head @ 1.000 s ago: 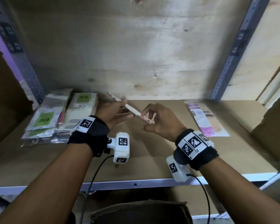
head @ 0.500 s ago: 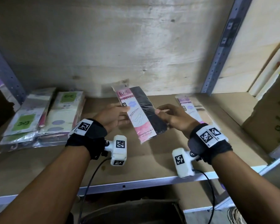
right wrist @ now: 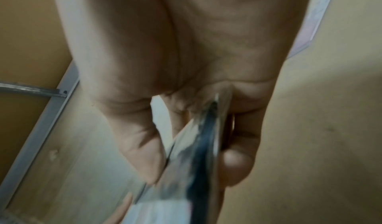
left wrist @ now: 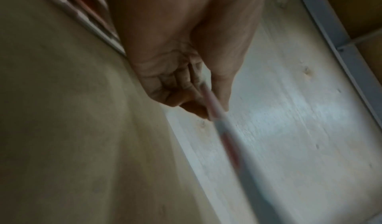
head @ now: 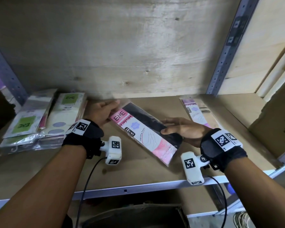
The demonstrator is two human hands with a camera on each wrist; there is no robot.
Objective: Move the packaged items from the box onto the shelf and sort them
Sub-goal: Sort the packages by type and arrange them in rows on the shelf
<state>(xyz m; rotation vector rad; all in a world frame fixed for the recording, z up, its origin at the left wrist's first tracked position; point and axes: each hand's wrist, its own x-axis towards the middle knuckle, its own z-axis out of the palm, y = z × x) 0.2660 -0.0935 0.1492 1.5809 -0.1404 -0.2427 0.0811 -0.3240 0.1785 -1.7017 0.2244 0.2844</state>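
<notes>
A flat pink and black stocking packet [head: 143, 130] marked ENE is held just above the wooden shelf [head: 138, 168], face up and slanted. My left hand [head: 105, 111] pinches its top left corner; the left wrist view shows the packet's edge [left wrist: 219, 123] between thumb and fingers. My right hand [head: 176, 129] grips its right edge, thumb on top, and the right wrist view shows the packet [right wrist: 198, 145] clamped between thumb and fingers. A stack of green-labelled ENE packets [head: 44, 119] lies at the shelf's left. A single pink packet [head: 196, 112] lies at the right.
A plywood back wall [head: 122, 55] closes the shelf. Grey metal uprights [head: 227, 46] stand at both sides. A cardboard box [head: 276, 125] sits on the shelf at far right. Another open box [head: 138, 216] is below the shelf's front edge.
The packet has turned from edge-on to face up and come lower toward the shelf. Both hands have spread apart along it, still holding it.
</notes>
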